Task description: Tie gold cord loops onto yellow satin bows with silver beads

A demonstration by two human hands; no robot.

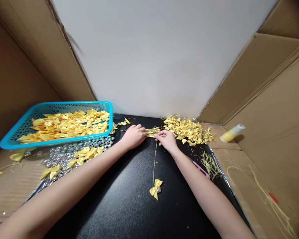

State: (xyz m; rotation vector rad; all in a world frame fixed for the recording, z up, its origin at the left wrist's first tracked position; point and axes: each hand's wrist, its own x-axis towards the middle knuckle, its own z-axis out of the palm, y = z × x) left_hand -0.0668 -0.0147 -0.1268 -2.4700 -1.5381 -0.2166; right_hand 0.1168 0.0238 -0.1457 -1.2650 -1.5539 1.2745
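Observation:
My left hand (136, 136) is closed at the left end of a bundle of gold cords (151, 132), its fingers curled over them near the back of the black table. Close by on the right, my right hand (167, 141) pinches a thin cord (154, 162) by the bundle. That cord runs toward me to a yellow ribbon bow (155, 189) with a small shiny bead at its side, lying on the table. My fingertips partly hide the grip on the cord. Beyond my right hand lies a heap of yellow bows with gold cords (189, 129).
A blue basket (106, 134) of yellow bows stands at left, with silver beads (61, 152) and loose bows (87, 154) before it. Right of my forearm are pink-handled scissors (201, 169) and cord scraps (210, 164). A thread spool (231, 133) stands on the cardboard.

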